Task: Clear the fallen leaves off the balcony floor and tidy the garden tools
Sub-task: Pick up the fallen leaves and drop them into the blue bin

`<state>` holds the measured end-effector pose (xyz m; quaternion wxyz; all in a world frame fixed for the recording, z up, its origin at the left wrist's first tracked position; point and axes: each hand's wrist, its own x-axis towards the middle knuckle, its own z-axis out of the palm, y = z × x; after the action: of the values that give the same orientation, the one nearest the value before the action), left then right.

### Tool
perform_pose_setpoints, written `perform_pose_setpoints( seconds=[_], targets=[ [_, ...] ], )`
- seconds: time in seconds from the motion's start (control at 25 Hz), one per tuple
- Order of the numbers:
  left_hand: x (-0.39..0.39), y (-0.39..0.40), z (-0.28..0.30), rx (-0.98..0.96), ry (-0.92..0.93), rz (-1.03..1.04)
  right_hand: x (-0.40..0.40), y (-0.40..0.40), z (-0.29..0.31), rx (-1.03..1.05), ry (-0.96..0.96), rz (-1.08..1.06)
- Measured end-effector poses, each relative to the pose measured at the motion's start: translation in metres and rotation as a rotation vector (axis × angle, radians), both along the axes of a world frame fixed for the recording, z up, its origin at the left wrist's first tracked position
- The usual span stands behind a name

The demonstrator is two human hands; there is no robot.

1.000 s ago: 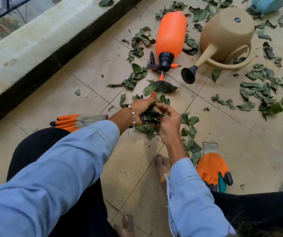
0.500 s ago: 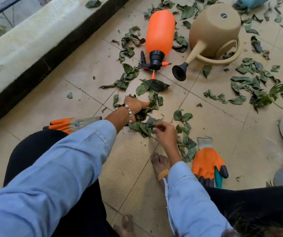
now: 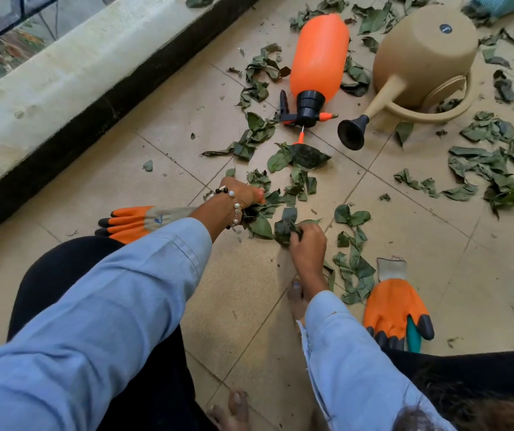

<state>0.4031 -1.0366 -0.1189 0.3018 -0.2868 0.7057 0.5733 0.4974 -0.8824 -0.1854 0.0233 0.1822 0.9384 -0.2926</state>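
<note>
On the beige tiled balcony floor (image 3: pixel 156 188), between both hands, lie crumpled green leaves (image 3: pixel 293 191); left hand (image 3: pixel 243 197) clutches a bunch, right hand (image 3: pixel 307 241) pinches leaves nearer.

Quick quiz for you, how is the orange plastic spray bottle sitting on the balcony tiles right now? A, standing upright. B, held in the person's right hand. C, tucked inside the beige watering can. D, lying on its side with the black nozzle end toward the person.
D: the orange plastic spray bottle lies flat on the tiles, its black nozzle end nearest the person, beside the beige plastic watering can, with no hand on it.
</note>
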Motion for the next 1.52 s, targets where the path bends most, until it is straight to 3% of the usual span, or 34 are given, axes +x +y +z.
perform_pose_setpoints(
  seconds=[0.16, 0.24, 0.32, 0.44, 0.52, 0.6, 0.68, 0.8, 0.88, 0.96, 1.12, 1.2, 1.28, 1.36, 1.44, 1.52],
  targets=[
    [-0.001, -0.003, -0.002, -0.023, -0.027, 0.048, 0.008, -0.019, -0.017, 0.278, -0.166, 0.369],
    [0.0, -0.002, 0.003, -0.026, -0.028, 0.067, 0.005, -0.018, -0.026, 0.361, -0.135, 0.428],
    [0.002, -0.003, 0.005, -0.055, -0.002, 0.05, -0.002, -0.012, -0.025, 0.304, -0.103, 0.397],
    [0.002, -0.004, 0.006, -0.061, 0.04, 0.05, -0.014, -0.002, -0.004, -0.094, -0.018, -0.066],
    [0.001, -0.002, 0.01, -0.043, 0.075, 0.091, -0.021, 0.004, 0.017, -0.518, 0.016, -0.475],
    [0.0, 0.004, 0.015, -0.01, 0.121, 0.149, -0.028, 0.004, 0.04, -0.973, 0.075, -0.73],
    [-0.001, 0.015, 0.024, 0.089, 0.177, 0.222, -0.036, -0.002, 0.067, -1.291, 0.131, -0.778],
    [-0.005, 0.035, 0.036, 0.245, 0.21, 0.356, -0.046, -0.019, 0.092, -1.497, 0.188, -0.748],
    [-0.006, 0.049, 0.046, 0.351, 0.177, 0.45, -0.054, -0.035, 0.104, -1.48, 0.191, -0.685],
    [-0.007, 0.061, 0.05, 0.412, 0.172, 0.499, -0.065, -0.046, 0.109, -1.301, 0.158, -0.6],
    [-0.02, 0.073, 0.051, 0.381, 0.257, 0.496, -0.092, -0.048, 0.114, -1.118, 0.317, -0.438],
    [-0.03, 0.072, 0.064, 0.27, 0.25, 0.527, -0.108, -0.045, 0.129, -1.104, 0.303, -0.323],
    [-0.03, 0.076, 0.094, 0.258, 0.222, 0.588, -0.115, -0.043, 0.156, -1.085, 0.202, -0.219],
    [-0.029, 0.083, 0.14, 0.414, 0.207, 0.651, -0.123, -0.033, 0.201, -1.122, 0.082, -0.196],
    [-0.039, 0.091, 0.195, 0.585, 0.219, 0.693, -0.135, -0.019, 0.253, -1.22, 0.072, -0.186],
    [-0.056, 0.095, 0.244, 0.618, 0.268, 0.684, -0.145, -0.01, 0.305, -1.296, 0.103, -0.24]
  ],
)
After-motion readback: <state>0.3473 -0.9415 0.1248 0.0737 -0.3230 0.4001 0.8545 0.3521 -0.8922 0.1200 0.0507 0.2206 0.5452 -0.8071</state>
